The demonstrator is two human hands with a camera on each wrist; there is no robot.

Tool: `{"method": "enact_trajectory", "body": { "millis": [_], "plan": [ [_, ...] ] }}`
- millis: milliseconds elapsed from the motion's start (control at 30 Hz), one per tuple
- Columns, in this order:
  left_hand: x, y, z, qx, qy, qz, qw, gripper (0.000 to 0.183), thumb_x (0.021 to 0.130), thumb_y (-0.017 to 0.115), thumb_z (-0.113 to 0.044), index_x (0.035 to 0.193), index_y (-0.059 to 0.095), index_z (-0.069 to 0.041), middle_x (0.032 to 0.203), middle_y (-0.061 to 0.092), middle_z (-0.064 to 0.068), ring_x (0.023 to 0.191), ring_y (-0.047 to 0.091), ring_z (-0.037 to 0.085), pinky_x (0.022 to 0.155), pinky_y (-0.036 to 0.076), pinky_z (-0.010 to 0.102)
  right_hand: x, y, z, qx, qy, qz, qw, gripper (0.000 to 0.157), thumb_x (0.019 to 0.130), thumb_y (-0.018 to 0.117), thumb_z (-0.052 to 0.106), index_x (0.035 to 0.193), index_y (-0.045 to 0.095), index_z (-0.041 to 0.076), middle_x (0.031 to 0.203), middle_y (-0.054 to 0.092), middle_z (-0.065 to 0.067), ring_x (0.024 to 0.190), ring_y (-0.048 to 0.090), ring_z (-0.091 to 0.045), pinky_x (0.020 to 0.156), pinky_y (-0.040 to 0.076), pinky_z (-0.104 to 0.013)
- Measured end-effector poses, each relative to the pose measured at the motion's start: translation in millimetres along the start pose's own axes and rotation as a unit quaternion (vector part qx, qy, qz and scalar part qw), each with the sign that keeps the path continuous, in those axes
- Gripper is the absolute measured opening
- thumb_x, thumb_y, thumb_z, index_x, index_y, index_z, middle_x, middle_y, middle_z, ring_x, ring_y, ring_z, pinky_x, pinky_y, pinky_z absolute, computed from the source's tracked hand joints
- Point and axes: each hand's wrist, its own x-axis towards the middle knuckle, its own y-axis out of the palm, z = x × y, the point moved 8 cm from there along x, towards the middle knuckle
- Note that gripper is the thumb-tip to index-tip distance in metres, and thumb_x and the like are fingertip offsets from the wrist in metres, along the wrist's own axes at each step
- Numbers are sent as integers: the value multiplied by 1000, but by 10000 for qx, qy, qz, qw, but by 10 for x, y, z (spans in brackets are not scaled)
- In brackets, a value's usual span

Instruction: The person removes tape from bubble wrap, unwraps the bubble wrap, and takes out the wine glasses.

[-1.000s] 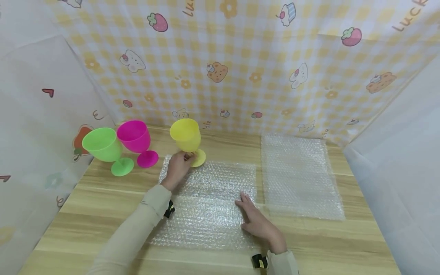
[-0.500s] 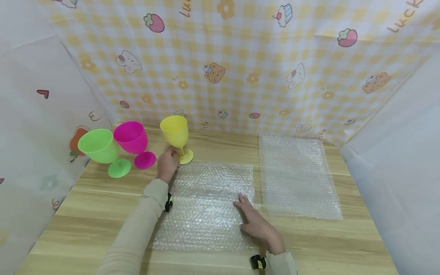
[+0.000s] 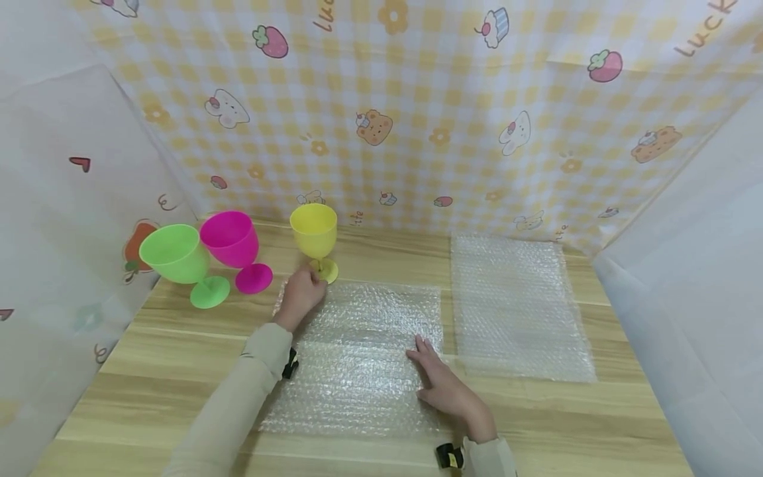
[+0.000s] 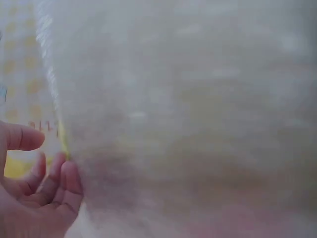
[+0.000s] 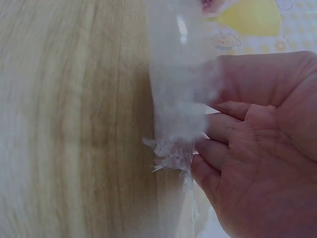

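A yellow plastic goblet (image 3: pixel 314 232) stands upright at the back, just beyond a sheet of bubble wrap (image 3: pixel 357 377) spread on the table. My left hand (image 3: pixel 303 295) is beside the goblet's foot, over the sheet's far left corner. In the left wrist view the thumb is apart from the loosely bent fingers (image 4: pixel 73 178), and blurred bubble wrap fills most of the picture. My right hand (image 3: pixel 444 384) rests on the sheet's right edge with fingers spread. The right wrist view shows that palm (image 5: pixel 267 148) beside the ragged plastic edge.
To the left stand a green goblet (image 3: pixel 179 257) and a magenta goblet (image 3: pixel 231 242), close together. A second bubble wrap sheet (image 3: pixel 518 311) lies at the right on the wooden table (image 3: pixel 566 424). A checked cloth (image 3: pixel 441 86) hangs behind.
The yellow goblet has moved left off the bubble wrap and stands straighter. My left hand went left with it, then came slightly back right, off the stem. The right hand stays put.
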Motion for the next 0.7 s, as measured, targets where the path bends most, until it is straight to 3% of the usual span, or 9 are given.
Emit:
{"method": "enact_trajectory", "body": {
  "millis": [67, 167, 300, 467, 533, 700],
  "plan": [
    [-65, 35, -83, 173, 468, 50, 9987, 24, 80, 54, -12, 100, 56, 2, 106, 52, 23, 96, 52, 36, 82, 47, 47, -5, -4, -2, -19, 0, -16, 10000, 72, 74, 61, -10, 140, 33, -3, 154, 5, -21, 141, 3, -40, 112, 9, -56],
    [-157, 89, -198, 468, 1035, 118, 9935, 36, 79, 56, -7, 112, 57, 7, 115, 44, 28, 104, 47, 40, 89, 44, 51, -10, -10, -2, -34, -1, -40, 10000, 71, 74, 61, -10, 140, 33, -3, 154, 5, -21, 141, 3, -40, 112, 9, -56],
    [-247, 128, -309, 1299, 1260, 192, 9833, 45, 82, 55, -7, 125, 52, 8, 120, 42, 35, 107, 45, 44, 87, 46, 52, -10, -11, -2, -27, -6, -35, 10000, 71, 75, 60, -10, 140, 33, -3, 154, 5, -21, 141, 3, -40, 112, 10, -55],
    [-269, 175, -318, 2542, 937, 703, 9600, 49, 93, 49, -24, 135, 44, 2, 122, 43, 30, 105, 43, 42, 81, 46, 50, 1, -4, -12, -18, -12, -23, 10000, 71, 75, 61, -10, 140, 33, -3, 154, 5, -20, 142, 3, -40, 112, 9, -55],
    [-243, 154, -283, 2626, 709, 843, 9586, 53, 94, 48, -29, 138, 40, 1, 125, 43, 29, 109, 42, 44, 86, 43, 54, 3, -1, -16, -12, -12, -20, 10000, 71, 75, 61, -10, 140, 33, -2, 154, 5, -20, 142, 2, -39, 112, 9, -55],
    [-106, 17, -99, 2595, 256, 769, 9623, 70, 92, 51, -39, 140, 29, 7, 134, 38, 29, 122, 36, 47, 98, 35, 60, 3, 13, -23, 15, 2, 29, 10000, 72, 75, 61, -10, 141, 33, -2, 154, 4, -20, 142, 2, -39, 112, 9, -55]
  ]
}}
